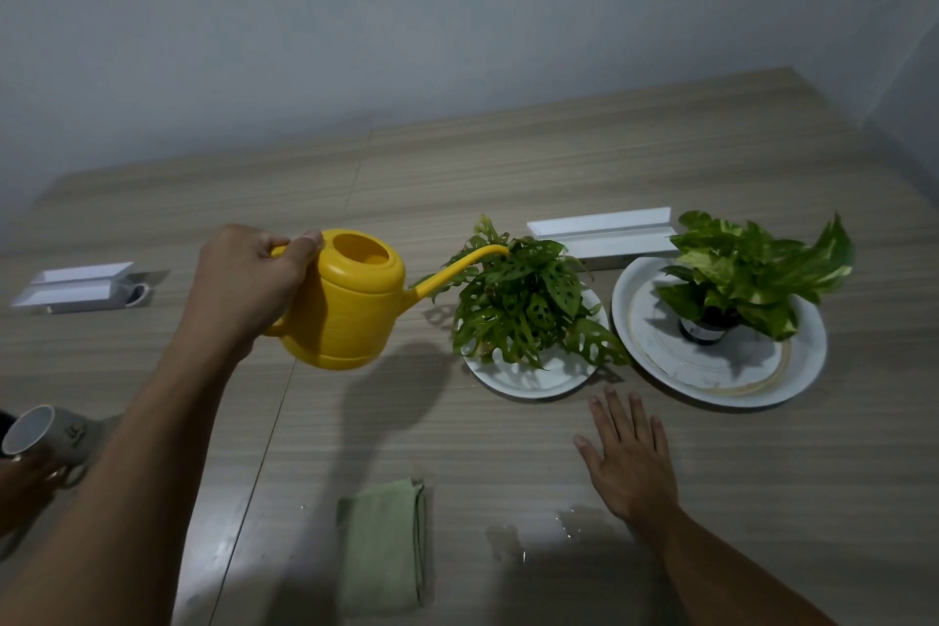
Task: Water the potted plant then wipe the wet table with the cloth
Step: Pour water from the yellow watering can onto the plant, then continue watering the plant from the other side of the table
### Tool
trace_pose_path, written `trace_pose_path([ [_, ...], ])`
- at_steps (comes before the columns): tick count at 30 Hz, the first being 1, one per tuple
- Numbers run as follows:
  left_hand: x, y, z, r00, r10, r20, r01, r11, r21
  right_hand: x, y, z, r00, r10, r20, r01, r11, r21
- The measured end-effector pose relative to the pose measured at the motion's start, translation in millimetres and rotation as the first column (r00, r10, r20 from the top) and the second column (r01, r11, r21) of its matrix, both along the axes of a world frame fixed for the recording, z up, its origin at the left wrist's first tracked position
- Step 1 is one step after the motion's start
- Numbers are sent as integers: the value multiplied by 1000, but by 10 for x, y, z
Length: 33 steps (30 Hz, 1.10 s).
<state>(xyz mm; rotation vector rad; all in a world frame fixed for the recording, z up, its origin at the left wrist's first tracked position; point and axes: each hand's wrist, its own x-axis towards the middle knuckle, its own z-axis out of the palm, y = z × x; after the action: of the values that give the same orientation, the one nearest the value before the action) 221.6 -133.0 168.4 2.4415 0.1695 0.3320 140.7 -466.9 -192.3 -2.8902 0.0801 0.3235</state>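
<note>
Here left hand (249,285) fingers clamped on watering can (345,305) handle; right hand (630,458) flat, fingers apart on table (508,178).

Dim, flat indoor light with a cool grey-green cast. A broad soft shadow of the watering can (345,300) falls on the table (609,168) below and just right of the left hand (244,285), so the light comes from above and somewhat left. Small leaf shadows lie on the white plate (528,379) beyond the right hand (630,463). Faint sheen on the wet patch (538,534) near that hand's wrist. Wide-angle bending curves the table edges. Corners darken. The forearms nearest the camera look soft, with mild grain throughout.
</note>
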Motion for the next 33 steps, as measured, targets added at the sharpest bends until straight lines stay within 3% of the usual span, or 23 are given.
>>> trace_pose_path([
  [10, -48, 86, -95, 999, 32, -10, -32, 998, -51, 4, -14, -17, 1000, 8, -10, -8, 1000, 11],
  [22, -371, 26, -458, 992, 123, -41, -130, 924, -360, -79, -220, 54, 997, 62, 42, -65, 996, 67],
  [33, -466, -518, -528, 990, 58, 127, -2, 915, -403, -338, -748, 195, 996, 47, 74, -53, 995, 88],
])
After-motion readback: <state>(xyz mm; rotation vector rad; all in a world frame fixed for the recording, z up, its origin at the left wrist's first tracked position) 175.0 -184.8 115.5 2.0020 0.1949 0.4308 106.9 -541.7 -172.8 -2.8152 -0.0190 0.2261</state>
